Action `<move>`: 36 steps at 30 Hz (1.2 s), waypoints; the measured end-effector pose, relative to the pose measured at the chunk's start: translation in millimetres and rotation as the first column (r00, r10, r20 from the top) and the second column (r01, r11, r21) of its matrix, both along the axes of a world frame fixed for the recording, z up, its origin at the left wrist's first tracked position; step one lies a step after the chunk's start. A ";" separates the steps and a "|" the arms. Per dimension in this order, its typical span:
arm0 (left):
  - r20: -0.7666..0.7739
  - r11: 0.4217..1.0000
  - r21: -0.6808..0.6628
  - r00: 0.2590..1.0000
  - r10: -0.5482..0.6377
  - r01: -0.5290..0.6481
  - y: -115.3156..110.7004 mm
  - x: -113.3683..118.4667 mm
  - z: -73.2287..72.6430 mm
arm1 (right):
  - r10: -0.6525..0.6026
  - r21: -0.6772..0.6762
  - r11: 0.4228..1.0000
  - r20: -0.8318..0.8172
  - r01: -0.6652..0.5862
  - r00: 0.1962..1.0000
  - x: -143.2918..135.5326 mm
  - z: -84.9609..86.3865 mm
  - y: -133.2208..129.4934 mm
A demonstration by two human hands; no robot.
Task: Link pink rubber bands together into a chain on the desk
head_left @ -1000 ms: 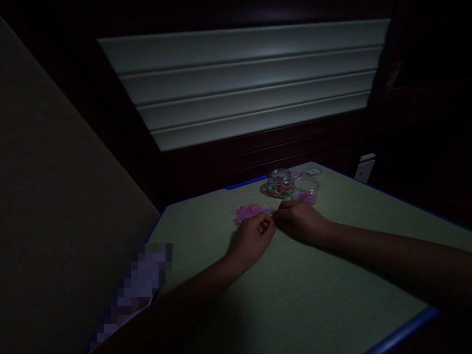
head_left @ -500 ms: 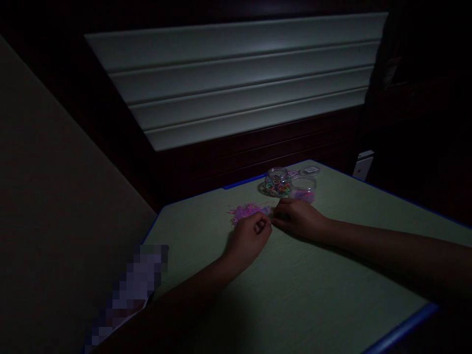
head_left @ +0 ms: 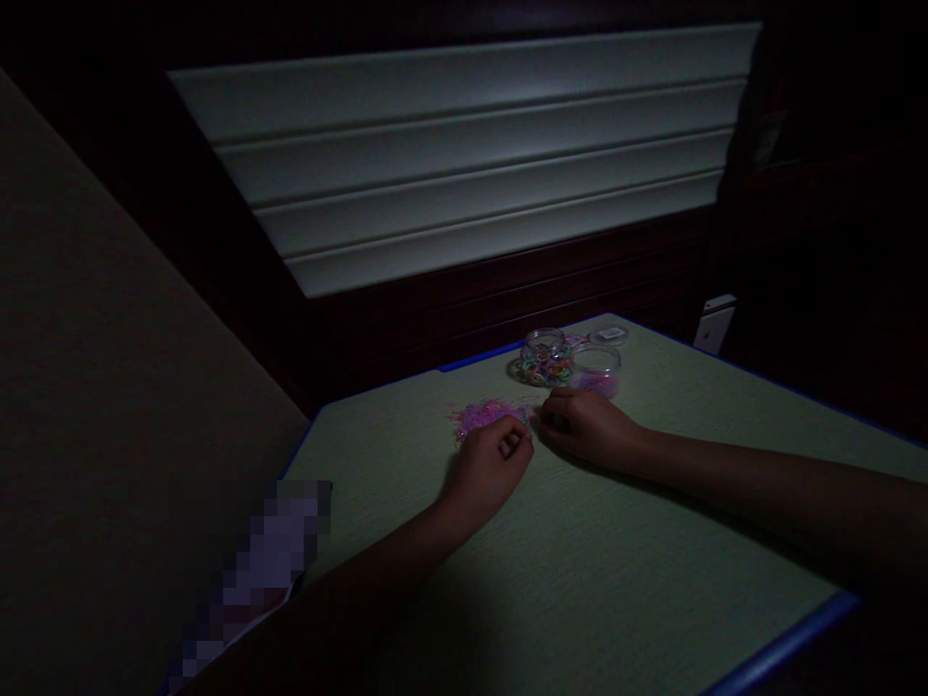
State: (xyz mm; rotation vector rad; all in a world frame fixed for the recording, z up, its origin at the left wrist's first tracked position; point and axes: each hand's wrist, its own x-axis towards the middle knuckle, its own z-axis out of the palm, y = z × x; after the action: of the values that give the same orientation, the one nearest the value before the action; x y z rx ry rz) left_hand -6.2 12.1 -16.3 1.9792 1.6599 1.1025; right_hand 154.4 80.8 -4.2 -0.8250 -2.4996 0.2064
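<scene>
A loose pile of small pink and purple elastic bands [head_left: 481,416] lies on the pale green table [head_left: 623,561]. At the near edge of the pile, my left hand [head_left: 494,464] is closed, thumb and fingertips pinched together. My right hand [head_left: 586,425] rests just right of it, its fingers curled in and pressed together close to the pile. Anything pinched in either hand is too small and dark to make out. Behind my right hand stands an open clear jar [head_left: 595,362] with pink bands at its bottom.
A second clear jar [head_left: 545,360] holds multicoloured rings, beside a clear lid [head_left: 609,334] with a white label. Blue edging [head_left: 790,643] borders the table. A pixelated patch [head_left: 272,551] covers something at the left edge. White slatted panels [head_left: 478,155] rise behind.
My right hand has shifted very slightly, its fingertips drawing a little away from my left hand. My left hand stays in place.
</scene>
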 end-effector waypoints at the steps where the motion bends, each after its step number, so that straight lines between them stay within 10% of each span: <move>1: 0.003 1.000 0.003 1.000 -0.001 0.001 -0.1 0.1 0.2 | 0.001 0.000 1.000 -0.008 -0.001 1.000 -0.2 -0.5 0.2; 18: 0.029 1.000 -0.007 1.000 0.005 -0.005 1.0 -0.5 0.3 | -0.029 -0.286 0.956 -0.328 -0.070 0.944 -3.9 -2.0 2.3; 36: 0.232 0.998 -0.020 0.971 0.057 -0.053 -0.9 2.7 6.6 | -0.174 -0.714 0.645 -0.484 -0.272 0.858 -7.7 1.1 -9.8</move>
State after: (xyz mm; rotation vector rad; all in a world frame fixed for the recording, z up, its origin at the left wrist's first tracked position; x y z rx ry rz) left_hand -3.5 11.2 -9.7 1.7288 1.6014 1.2848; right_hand 146.7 71.0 -3.1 -0.8391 -1.8480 1.4099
